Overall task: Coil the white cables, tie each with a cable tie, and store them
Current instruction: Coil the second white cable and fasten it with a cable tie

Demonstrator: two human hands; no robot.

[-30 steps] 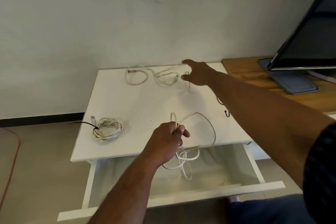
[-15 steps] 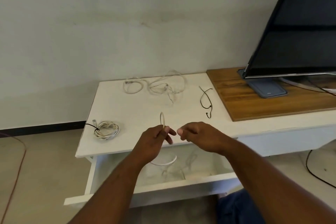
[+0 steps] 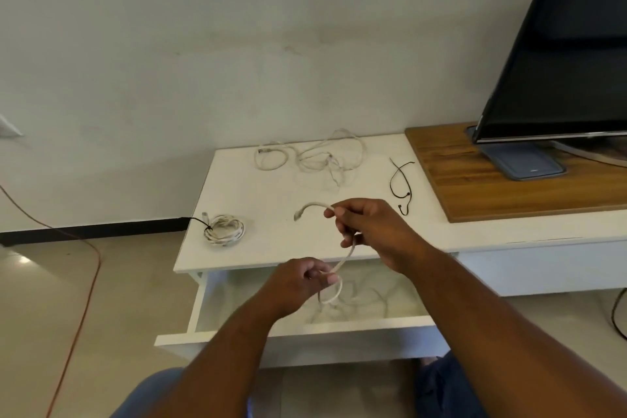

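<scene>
While a tied coil (image 3: 224, 229) lies on the table (image 3: 264, 200) at nine o'clock from the hands, the left hand (image 3: 298, 282) pinches a white cable (image 3: 346, 256) above the open drawer (image 3: 305, 332). The right hand (image 3: 368, 227) grips the cable near its plug, with black ties (image 3: 399, 185) at two o'clock.

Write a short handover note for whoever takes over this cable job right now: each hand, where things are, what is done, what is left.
Left hand: grips the white cable over the open drawer.
Right hand: pinches the same cable near its plug end.
Done: one coiled cable, tied with a black tie, lies on the white table top.
Left to do: coil and tie the held cable, then the loose cables at the back; black cable ties lie beside the wooden board. Store all.
</scene>
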